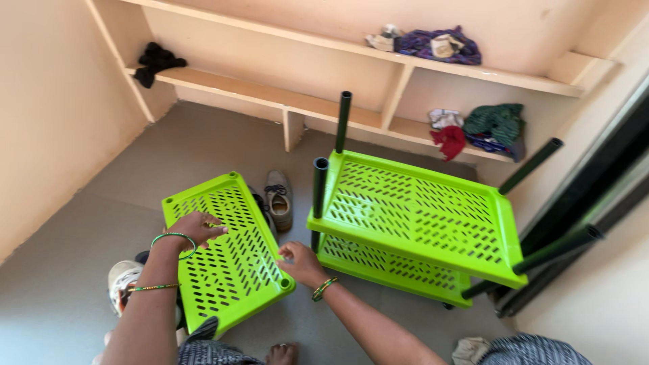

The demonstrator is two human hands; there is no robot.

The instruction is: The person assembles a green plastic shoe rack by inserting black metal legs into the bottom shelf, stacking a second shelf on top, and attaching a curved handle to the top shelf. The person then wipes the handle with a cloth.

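My left hand [196,228] lies flat on the loose green shelf tray [226,250], right hand [302,262] pinching its edge; next, lift it level toward the rack's posts [320,186].

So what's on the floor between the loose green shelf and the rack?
A pair of worn shoes lies between the loose shelf and the rack, per the head view.

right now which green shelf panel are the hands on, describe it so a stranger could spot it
Start at the half-built green rack with dark poles on the grey floor. Left of it, a loose green shelf panel lies tilted over some shoes, with the left hand on its top and the right hand at its right edge. Unlike the rack's two tiers, it has no poles in its corners.
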